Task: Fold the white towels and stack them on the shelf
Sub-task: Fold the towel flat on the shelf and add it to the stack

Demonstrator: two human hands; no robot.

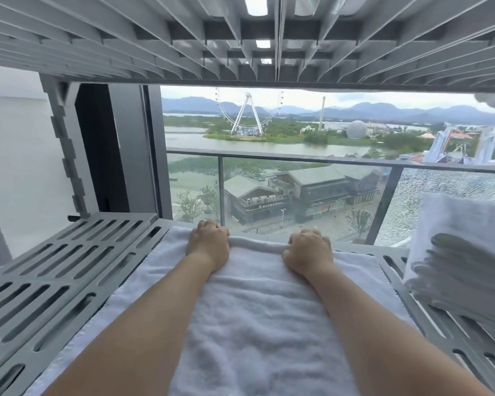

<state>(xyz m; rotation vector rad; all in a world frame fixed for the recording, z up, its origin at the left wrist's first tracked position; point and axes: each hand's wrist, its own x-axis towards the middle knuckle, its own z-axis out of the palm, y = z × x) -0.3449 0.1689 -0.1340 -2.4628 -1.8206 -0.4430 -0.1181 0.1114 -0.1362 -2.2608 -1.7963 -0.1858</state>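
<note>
Status: work part done. A stack (pixel 463 252) of folded white towels sits on the right of the slotted grey shelf (pixel 55 281). One towel (pixel 255 310) lies flat in the middle of the same shelf, not yet brought to the stack's size. A further white bundle shows at the top right edge on the upper shelf (pixel 240 38); it is too cut off to identify. How many towels are left to fold cannot be told.

Grip: the left hand (pixel 207 241) and right hand (pixel 309 250) are both at the towel's far edge, well apart, knuckles up. The fingers of each curl over a thick ridge of cloth and hold it. Both forearms lie along the towel.

Position: the towel covers the shelf's middle, with bare slots to its left and the stack just beside it on the right. Its far edge lies close to the shelf's far rim, before the window (pixel 297 167).

Orientation: the long axis appears to run near to far. The side hems run away from the viewer and the short edge lies across, parallel to the rim. The near end is out of view, so this is a judgement. The ridge suggests a fold at the far end.

Remaining: finish the folds, then place the towel on the stack.
</note>
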